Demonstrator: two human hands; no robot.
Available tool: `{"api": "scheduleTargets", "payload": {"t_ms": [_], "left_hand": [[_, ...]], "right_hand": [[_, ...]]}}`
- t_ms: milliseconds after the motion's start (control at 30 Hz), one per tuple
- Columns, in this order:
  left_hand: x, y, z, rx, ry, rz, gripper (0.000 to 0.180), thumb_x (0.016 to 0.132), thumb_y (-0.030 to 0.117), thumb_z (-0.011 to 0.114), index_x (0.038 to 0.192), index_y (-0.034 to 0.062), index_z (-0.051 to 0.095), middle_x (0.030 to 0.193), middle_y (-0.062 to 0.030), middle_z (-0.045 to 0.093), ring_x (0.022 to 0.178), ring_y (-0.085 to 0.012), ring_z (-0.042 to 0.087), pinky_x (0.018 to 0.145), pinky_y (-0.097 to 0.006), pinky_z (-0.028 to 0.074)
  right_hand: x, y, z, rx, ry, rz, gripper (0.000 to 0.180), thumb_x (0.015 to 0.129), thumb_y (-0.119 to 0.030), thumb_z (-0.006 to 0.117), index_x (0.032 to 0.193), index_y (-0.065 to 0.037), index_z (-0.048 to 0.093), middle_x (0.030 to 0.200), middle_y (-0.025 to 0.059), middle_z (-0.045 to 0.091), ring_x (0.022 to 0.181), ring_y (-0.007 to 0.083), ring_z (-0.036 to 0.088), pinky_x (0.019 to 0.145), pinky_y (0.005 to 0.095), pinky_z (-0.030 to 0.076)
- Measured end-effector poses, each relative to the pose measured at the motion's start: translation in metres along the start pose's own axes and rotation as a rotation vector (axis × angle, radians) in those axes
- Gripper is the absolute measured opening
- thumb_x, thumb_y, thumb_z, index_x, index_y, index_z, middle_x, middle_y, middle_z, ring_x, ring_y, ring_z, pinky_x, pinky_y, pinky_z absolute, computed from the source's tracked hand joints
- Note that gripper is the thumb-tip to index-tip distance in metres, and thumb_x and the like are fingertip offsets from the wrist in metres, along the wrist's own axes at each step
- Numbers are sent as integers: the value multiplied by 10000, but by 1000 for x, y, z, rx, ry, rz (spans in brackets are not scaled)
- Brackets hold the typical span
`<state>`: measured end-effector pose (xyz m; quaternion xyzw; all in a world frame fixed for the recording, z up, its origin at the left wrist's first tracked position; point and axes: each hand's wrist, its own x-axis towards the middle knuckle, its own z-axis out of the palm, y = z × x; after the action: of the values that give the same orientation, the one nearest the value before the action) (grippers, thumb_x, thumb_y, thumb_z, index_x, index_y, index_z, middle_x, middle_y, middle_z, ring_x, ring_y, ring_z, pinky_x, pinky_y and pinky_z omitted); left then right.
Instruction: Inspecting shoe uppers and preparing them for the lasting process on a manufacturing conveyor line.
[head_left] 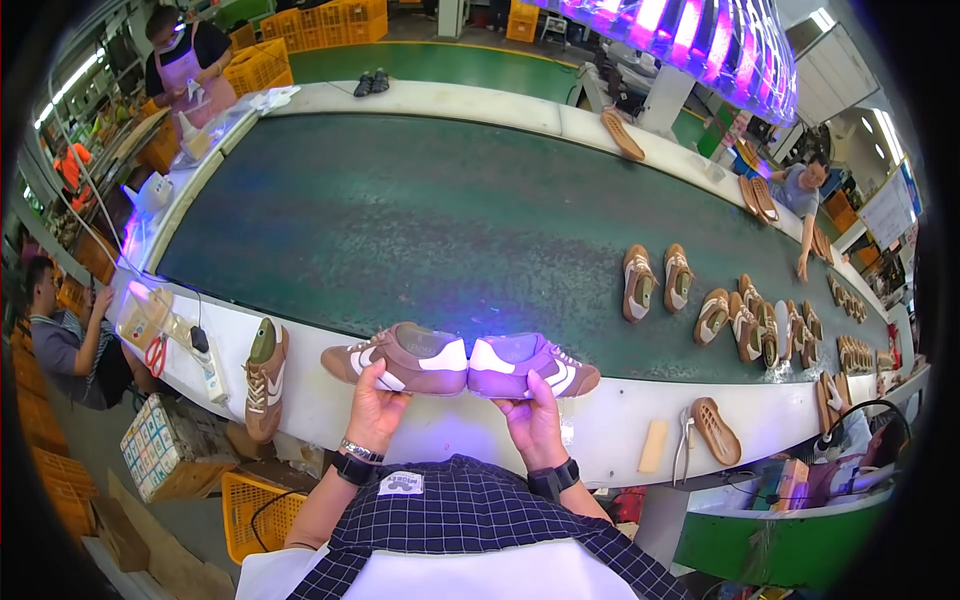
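My left hand [374, 414] grips a brown and white sneaker [425, 380], thumb against its side, toe pointing left. In my right hand [534, 424] is a matching sneaker [500, 383], toe pointing right, looking purplish under the violet light. The two white heels face each other at the middle and nearly touch; I cannot tell whether there is a gap. Both shoes are held above the near white ledge [430, 425] of the conveyor. A single brown sneaker [265, 385] with a green insole lies on that ledge, left of my left hand.
The green conveyor belt [400, 220] carries several sneakers [640, 285] on the right. Pincers [684, 440], a tan block [653, 446] and a shoe sole [717, 432] lie on the right ledge. Red scissors [156, 355] lie at left. A yellow crate [250, 510] stands below. Other people work around the belt.
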<state>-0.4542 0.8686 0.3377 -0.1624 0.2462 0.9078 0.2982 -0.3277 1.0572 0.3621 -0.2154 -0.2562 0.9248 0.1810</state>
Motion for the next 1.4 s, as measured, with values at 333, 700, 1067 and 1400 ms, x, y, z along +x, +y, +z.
{"api": "scheduleTargets", "payload": {"t_ms": [333, 700, 1067, 1400], "left_hand": [[0, 0, 2, 31, 35, -3, 510, 791, 158, 657, 1256, 81, 462, 1222, -77, 548, 1145, -253, 517, 1020, -452, 407], [5, 18, -18, 52, -64, 31, 517, 780, 207, 606, 1259, 59, 482, 1248, -100, 551, 1167, -274, 509, 1029, -438, 386], [-7, 91, -57, 55, -73, 122, 485, 831, 311, 462, 1181, -14, 545, 1121, -171, 615, 991, -286, 615, 873, -397, 509], [-9, 114, -126, 933, 170, 55, 622, 859, 330, 580, 1317, -47, 395, 1299, -194, 480, 1193, -288, 477, 1028, -349, 357]], "right_hand": [[3, 3, -5, -22, 12, -16, 444, 908, -242, 555, 1277, -27, 435, 1215, 117, 543, 1088, 237, 559, 903, 405, 507], [-3, -6, -5, 57, 32, -15, 534, 873, -327, 538, 1327, -82, 401, 1236, 94, 539, 1141, 268, 530, 990, 433, 417], [-16, -49, -56, 72, 162, 151, 593, 856, -519, 387, 1165, -35, 535, 944, 138, 591, 711, 231, 590, 533, 318, 488], [-57, -92, -115, 54, 217, 70, 705, 820, -565, 410, 1200, 24, 489, 953, 157, 606, 652, 223, 616, 490, 317, 512]]}}
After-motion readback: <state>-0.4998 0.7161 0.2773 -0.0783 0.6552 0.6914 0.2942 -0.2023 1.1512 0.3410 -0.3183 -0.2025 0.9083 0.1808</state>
